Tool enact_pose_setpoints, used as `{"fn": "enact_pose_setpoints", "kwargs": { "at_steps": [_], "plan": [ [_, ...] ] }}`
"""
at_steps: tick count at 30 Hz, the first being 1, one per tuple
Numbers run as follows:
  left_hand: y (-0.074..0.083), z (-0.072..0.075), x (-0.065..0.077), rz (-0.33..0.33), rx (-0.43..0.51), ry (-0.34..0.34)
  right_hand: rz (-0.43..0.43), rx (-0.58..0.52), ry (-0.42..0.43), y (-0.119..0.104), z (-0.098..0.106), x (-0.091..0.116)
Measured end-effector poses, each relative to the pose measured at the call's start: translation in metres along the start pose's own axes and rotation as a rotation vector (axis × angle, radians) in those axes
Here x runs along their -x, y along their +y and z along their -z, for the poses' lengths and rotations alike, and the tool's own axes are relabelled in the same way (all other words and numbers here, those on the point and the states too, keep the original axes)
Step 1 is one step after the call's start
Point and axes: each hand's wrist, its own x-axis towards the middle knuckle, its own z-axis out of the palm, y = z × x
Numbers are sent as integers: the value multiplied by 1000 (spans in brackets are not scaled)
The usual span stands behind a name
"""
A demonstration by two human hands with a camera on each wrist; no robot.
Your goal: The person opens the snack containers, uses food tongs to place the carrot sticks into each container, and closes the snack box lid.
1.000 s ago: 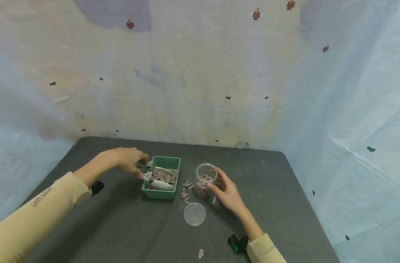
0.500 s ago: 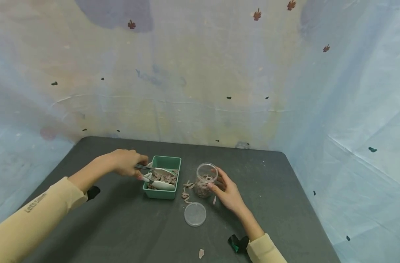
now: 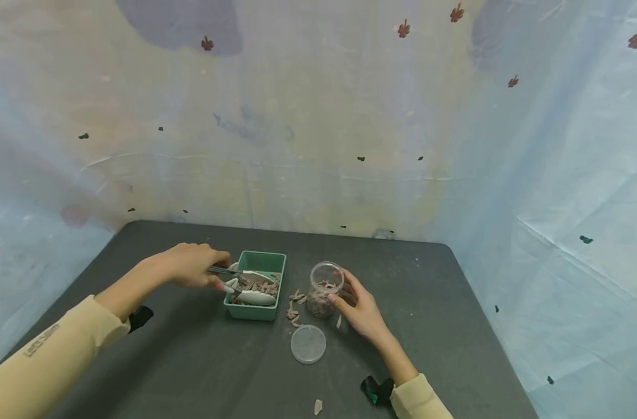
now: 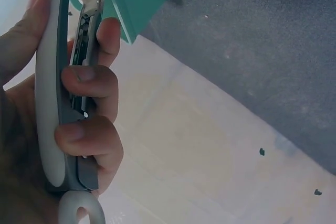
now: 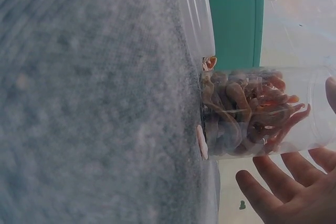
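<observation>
My left hand (image 3: 195, 265) grips a pair of tongs (image 4: 51, 87), fingers curled round the grey-and-white handles. The tongs' pale heads (image 3: 257, 298) lie apart among brownish-grey strips (image 3: 258, 285) inside a green rectangular tray (image 3: 252, 313). What the strips are, I cannot tell; they look like dried pieces. To the tray's right, my right hand (image 3: 363, 311) holds a clear plastic jar (image 3: 326, 278), thumb at the near side and fingers at the far right. The jar stands upright and uncapped on the table, with strips (image 5: 247, 108) filling much of it.
A clear round lid (image 3: 308, 344) lies in front of the jar. Loose strips (image 3: 293, 311) are scattered between tray and jar, and a pale scrap (image 3: 318, 407) lies near the front. The dark table (image 3: 219, 372) meets a hanging plastic sheet (image 3: 297, 145) behind.
My left hand has drawn slightly left with the tongs, their heads still inside the tray. The right hand stays on the jar. The head view has shifted a little.
</observation>
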Motion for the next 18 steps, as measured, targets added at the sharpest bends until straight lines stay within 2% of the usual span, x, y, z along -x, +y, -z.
{"fn": "enact_pose_setpoints", "kwargs": {
  "at_steps": [18],
  "plan": [
    [-13,-4,13,-3,50,88,-24,-11,10,0,-2,0]
  ]
}}
